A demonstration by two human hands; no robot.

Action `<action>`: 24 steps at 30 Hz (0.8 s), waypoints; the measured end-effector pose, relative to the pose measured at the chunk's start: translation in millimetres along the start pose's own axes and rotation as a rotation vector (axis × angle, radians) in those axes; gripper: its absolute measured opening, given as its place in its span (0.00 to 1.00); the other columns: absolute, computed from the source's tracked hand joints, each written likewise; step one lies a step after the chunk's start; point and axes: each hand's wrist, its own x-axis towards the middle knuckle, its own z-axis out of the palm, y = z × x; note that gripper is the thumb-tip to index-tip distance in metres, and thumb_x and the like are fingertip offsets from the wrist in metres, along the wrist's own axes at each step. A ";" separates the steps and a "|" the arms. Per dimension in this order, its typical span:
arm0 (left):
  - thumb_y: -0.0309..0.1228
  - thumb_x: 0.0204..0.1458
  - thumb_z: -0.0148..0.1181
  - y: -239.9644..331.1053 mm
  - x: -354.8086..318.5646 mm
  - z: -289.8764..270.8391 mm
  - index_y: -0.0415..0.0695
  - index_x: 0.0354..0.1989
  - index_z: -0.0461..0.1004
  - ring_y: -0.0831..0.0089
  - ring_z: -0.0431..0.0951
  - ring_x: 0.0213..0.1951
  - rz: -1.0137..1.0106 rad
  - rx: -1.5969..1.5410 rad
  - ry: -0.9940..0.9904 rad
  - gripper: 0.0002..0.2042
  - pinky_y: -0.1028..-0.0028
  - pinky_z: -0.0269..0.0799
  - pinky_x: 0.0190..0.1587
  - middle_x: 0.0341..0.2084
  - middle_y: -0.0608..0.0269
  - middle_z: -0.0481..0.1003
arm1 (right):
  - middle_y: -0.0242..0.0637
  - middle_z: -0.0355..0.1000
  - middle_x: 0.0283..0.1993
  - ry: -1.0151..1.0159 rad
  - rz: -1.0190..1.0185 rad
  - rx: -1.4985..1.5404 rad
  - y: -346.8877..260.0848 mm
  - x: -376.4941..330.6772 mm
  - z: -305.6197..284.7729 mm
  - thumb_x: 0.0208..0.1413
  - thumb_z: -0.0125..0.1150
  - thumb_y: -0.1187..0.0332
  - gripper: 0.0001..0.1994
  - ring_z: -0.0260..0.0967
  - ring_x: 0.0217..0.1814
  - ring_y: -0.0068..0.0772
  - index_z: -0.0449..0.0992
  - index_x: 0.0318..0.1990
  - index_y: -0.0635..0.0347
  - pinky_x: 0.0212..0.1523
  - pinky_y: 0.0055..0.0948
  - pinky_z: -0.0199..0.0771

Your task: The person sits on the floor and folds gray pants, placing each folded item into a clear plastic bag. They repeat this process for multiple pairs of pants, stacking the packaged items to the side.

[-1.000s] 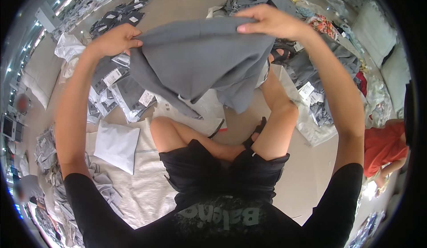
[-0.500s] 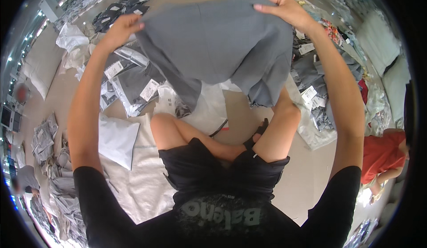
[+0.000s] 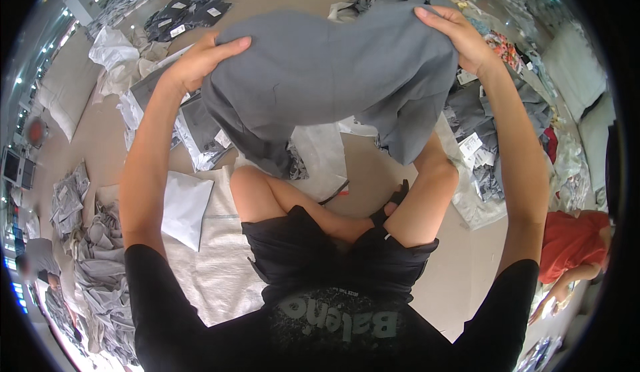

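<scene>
A grey cloth garment (image 3: 320,72) hangs spread between my hands, above my crossed legs. My left hand (image 3: 203,59) pinches its upper left part, the thumb lying on the front and the fingers behind. At the upper right, my right hand (image 3: 460,35) grips the other end in the same way. Two loose parts of the garment hang down on either side, the left one reaching close to my knee. Whether these are sleeves or legs I cannot tell. Behind the garment, a white plastic bag (image 3: 320,159) lies partly hidden on the floor.
Tagged, bagged grey garments (image 3: 197,129) lie at left, beyond a white parcel bag (image 3: 185,205) on a woven sheet (image 3: 213,272). More tagged clothes (image 3: 473,125) are heaped at right. Dark packs (image 3: 193,9) lie far left. A person in red (image 3: 573,242) is at the right edge.
Both hands have moved to the right, and the garment with them. Its upper edge now sags in the middle, and my left hand has a fuller hold, its thumb across the front.
</scene>
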 end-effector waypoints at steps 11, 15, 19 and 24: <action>0.40 0.59 0.72 -151.3 -142.3 48.7 0.29 0.62 0.73 0.66 0.82 0.52 -0.497 -0.333 0.039 0.30 0.68 0.79 0.56 0.53 0.51 0.81 | 0.31 0.81 0.45 -0.132 0.005 -0.321 157.2 19.8 90.4 0.61 0.72 0.60 0.16 0.77 0.44 0.22 0.83 0.51 0.61 0.51 0.25 0.76; 0.43 0.61 0.70 -282.5 -191.2 52.1 0.29 0.57 0.77 0.67 0.84 0.48 -0.674 -0.287 0.161 0.28 0.69 0.80 0.52 0.48 0.51 0.83 | 0.36 0.80 0.41 0.149 -0.242 -0.237 228.6 -28.1 226.2 0.60 0.70 0.69 0.10 0.77 0.40 0.24 0.84 0.47 0.60 0.43 0.26 0.77; 0.45 0.61 0.70 -297.1 -203.3 70.3 0.29 0.57 0.76 0.69 0.84 0.46 -0.656 -0.462 0.246 0.28 0.70 0.81 0.50 0.47 0.52 0.83 | 0.37 0.79 0.41 -0.125 -0.097 0.095 224.7 -87.8 337.9 0.59 0.71 0.73 0.09 0.78 0.39 0.25 0.83 0.47 0.61 0.40 0.27 0.77; 0.45 0.61 0.70 -314.1 -209.6 71.3 0.31 0.56 0.76 0.69 0.85 0.44 -0.668 -0.484 0.285 0.27 0.69 0.83 0.46 0.46 0.53 0.82 | 0.33 0.76 0.48 -0.337 -0.125 0.066 234.5 -100.8 389.5 0.57 0.72 0.76 0.13 0.77 0.43 0.26 0.83 0.50 0.60 0.44 0.26 0.78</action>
